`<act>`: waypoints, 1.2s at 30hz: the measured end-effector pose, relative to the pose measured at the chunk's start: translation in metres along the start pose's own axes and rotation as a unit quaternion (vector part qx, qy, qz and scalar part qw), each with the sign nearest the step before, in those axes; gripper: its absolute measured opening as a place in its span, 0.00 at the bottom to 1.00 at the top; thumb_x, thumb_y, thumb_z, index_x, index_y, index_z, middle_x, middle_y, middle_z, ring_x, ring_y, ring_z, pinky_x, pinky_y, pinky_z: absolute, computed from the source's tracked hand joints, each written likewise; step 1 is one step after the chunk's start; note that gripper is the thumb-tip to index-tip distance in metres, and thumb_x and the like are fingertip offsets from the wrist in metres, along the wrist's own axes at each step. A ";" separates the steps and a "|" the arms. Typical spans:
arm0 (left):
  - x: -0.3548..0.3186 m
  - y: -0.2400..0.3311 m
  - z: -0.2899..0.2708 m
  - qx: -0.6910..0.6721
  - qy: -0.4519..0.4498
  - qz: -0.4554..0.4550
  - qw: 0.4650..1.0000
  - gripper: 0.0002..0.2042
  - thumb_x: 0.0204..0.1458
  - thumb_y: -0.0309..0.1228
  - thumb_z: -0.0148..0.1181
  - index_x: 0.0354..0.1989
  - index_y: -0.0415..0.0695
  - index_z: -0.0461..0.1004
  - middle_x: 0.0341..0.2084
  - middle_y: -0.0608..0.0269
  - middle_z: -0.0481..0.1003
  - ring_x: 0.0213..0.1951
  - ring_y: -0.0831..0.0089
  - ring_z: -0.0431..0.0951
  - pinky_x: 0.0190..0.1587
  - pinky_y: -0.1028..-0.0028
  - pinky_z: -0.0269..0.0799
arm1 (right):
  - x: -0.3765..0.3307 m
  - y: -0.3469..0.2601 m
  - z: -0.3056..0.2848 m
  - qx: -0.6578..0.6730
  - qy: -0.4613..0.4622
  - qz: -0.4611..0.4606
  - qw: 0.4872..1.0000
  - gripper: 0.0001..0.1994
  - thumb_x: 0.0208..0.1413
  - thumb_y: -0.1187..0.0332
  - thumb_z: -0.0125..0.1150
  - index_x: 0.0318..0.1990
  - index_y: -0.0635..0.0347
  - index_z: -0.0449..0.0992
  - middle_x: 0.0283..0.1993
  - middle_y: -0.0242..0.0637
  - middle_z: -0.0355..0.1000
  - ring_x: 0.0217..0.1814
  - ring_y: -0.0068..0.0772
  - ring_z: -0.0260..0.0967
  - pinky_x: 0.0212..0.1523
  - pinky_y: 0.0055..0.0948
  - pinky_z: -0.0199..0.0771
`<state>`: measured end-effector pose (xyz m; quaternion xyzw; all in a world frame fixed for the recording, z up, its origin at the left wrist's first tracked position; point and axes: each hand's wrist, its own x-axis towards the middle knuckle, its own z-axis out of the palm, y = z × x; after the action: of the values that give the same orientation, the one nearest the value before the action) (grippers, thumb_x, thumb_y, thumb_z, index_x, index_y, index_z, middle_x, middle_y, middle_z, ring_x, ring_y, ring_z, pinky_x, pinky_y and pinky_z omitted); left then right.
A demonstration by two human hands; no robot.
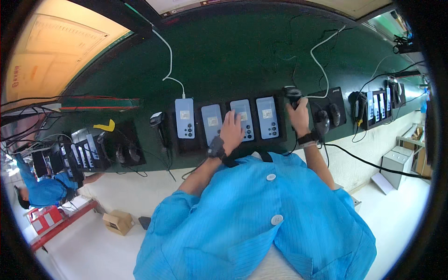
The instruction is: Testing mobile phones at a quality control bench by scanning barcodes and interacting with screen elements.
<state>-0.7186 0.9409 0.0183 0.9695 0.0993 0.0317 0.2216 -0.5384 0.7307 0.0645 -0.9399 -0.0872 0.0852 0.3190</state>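
Several light-blue smartphones lie face down in a row in a black tray, each with a white label and dark camera lenses. My left hand rests with fingers stretched out over the middle of the row. It partly covers a phone and the phone to its right. My right hand is closed round the handle of a black barcode scanner, just right of the rightmost phone. A white cable runs into the top of the leftmost phone.
Another scanner stands left of the tray. Two computer mice sit on a black pad at right, under another white cable. More phone trays line the green bench. A co-worker in blue is at far left.
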 end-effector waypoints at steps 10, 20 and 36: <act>0.009 0.032 0.027 -0.204 0.080 -0.195 0.956 0.34 0.44 0.31 0.59 0.60 0.31 0.54 0.59 0.32 0.53 0.60 0.40 0.55 0.61 0.57 0.56 | 0.033 0.044 0.008 -0.041 0.029 -0.056 0.997 0.12 0.57 0.65 0.52 0.36 0.67 0.61 0.40 0.54 0.66 0.44 0.56 0.63 0.45 0.42 0.63; 0.048 0.000 0.022 -0.479 0.024 -0.429 0.765 0.35 0.43 0.29 0.64 0.59 0.29 0.54 0.54 0.47 0.63 0.53 0.62 0.66 0.53 0.69 0.63 | -0.015 -0.005 -0.014 0.080 -0.191 -0.176 0.962 0.11 0.59 0.69 0.47 0.35 0.65 0.75 0.36 0.46 0.71 0.45 0.45 0.65 0.46 0.35 0.66; 0.019 0.012 -0.034 -0.609 -0.078 -0.210 0.761 0.10 0.50 0.27 0.62 0.40 0.39 0.74 0.33 0.66 0.77 0.36 0.79 0.75 0.41 0.78 0.69 | -0.015 -0.095 0.000 0.245 -0.292 -0.189 0.905 0.09 0.54 0.69 0.57 0.37 0.65 0.78 0.35 0.44 0.75 0.38 0.39 0.73 0.39 0.31 0.71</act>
<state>-0.7010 0.9488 0.0547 0.5839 0.2429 -0.0377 0.7737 -0.5639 0.8017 0.1241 -0.7311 -0.3289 0.3122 0.5097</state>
